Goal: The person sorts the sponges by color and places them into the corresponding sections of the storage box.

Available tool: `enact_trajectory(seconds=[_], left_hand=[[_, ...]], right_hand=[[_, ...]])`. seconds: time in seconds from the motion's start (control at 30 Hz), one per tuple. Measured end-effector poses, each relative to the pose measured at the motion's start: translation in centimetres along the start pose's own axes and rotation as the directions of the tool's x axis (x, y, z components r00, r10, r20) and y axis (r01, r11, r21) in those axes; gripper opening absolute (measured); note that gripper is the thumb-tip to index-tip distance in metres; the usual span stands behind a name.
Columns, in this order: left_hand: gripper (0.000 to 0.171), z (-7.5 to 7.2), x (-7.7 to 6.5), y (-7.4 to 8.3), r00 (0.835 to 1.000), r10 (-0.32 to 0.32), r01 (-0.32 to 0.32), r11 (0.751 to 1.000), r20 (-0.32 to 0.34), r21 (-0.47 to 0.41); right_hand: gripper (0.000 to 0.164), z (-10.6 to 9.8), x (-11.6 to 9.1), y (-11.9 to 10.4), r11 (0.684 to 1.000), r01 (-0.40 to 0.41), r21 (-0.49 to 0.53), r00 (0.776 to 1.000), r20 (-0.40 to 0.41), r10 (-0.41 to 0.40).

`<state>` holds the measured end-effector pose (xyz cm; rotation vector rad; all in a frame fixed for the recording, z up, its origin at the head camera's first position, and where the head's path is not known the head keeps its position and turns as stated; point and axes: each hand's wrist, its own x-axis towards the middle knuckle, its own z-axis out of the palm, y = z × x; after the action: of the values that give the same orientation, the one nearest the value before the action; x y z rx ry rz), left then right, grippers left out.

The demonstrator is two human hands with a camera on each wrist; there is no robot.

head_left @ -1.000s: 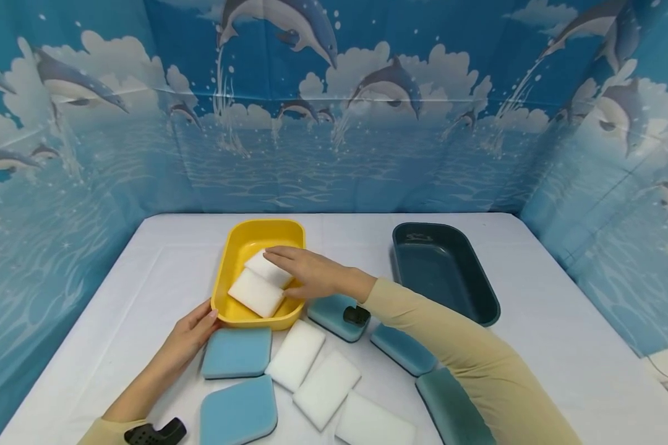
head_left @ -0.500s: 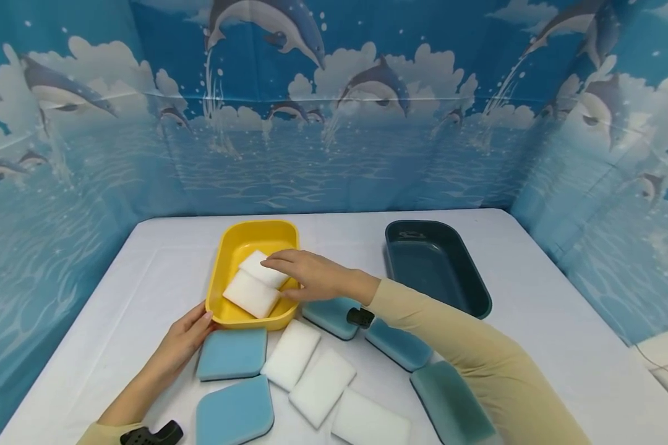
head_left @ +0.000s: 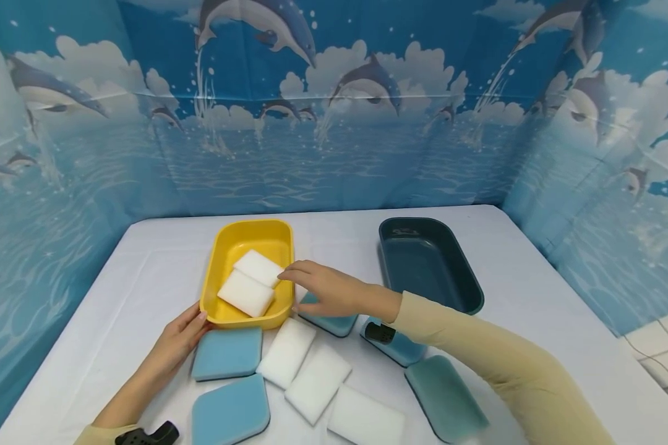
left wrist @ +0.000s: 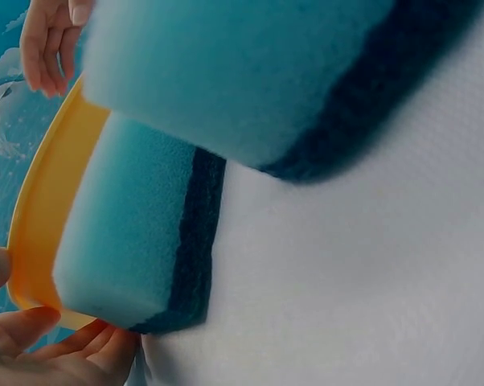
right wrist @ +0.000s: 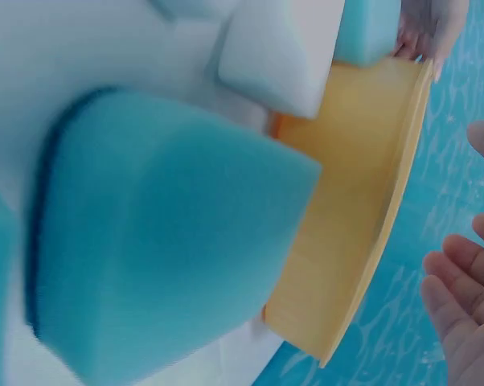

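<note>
My left hand (head_left: 178, 340) grips the near left corner of a yellow tray (head_left: 214, 272), the thumb at the rim. Two white sponges (head_left: 247, 293) lie in that tray, one partly overlapping the other. Over the tray's right edge hovers my right hand (head_left: 331, 289), fingers extended and holding nothing. In the right wrist view its fingers (right wrist: 459, 281) are spread apart from the thumb. Under and near this hand lies a blue scouring sponge (head_left: 331, 321), partly hidden by it. Another blue sponge (left wrist: 137, 225) lies right against the tray near my left hand.
Several white sponges (head_left: 317, 383) lie in front of the tray. More blue sponges (head_left: 231, 411) with dark scouring undersides flank them. A dark teal tray (head_left: 431, 266) stands at the right on the white tablecloth (head_left: 534, 321). A dolphin-print curtain (head_left: 334, 167) encloses the table.
My right hand has drawn back to the right, from over the white sponges to the yellow tray's right edge. The left hand stays at the corner. The whole view has shifted slightly.
</note>
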<state>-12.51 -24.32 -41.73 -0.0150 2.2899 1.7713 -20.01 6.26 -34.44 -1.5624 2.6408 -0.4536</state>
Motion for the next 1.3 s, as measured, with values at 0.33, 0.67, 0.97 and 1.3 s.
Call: enact_trajectory(seconds=[0.33, 0.67, 0.97, 1.3], left_hand=[[0.067, 0.0, -0.1, -0.4, 1.0, -0.008, 0.008, 0.999, 0.003, 0.034], [0.067, -0.2, 0.0, -0.1, 1.0, 0.004, -0.003, 1.0, 0.023, -0.003], [0.067, -0.2, 0.0, -0.4, 1.0, -0.001, 0.0, 0.998, 0.016, 0.067], [0.069, -0.3, 0.3, 0.0, 1.0, 0.006, -0.007, 1.0, 0.028, 0.004]], right_hand=[[0.055, -0.1, -3.8, -1.8, 0.999, 0.023, 0.047, 1.0, -0.016, -0.022], [0.054, 0.4, -9.1, -3.6, 0.993, -0.001, 0.115, 0.999, -0.042, 0.006], [0.051, 1.7, -12.7, -4.6, 0.978, -0.15, 0.144, 0.989, 0.007, 0.151], [0.059, 3.0, -15.5, -6.2, 0.941, -0.289, 0.178, 0.957, 0.024, 0.289]])
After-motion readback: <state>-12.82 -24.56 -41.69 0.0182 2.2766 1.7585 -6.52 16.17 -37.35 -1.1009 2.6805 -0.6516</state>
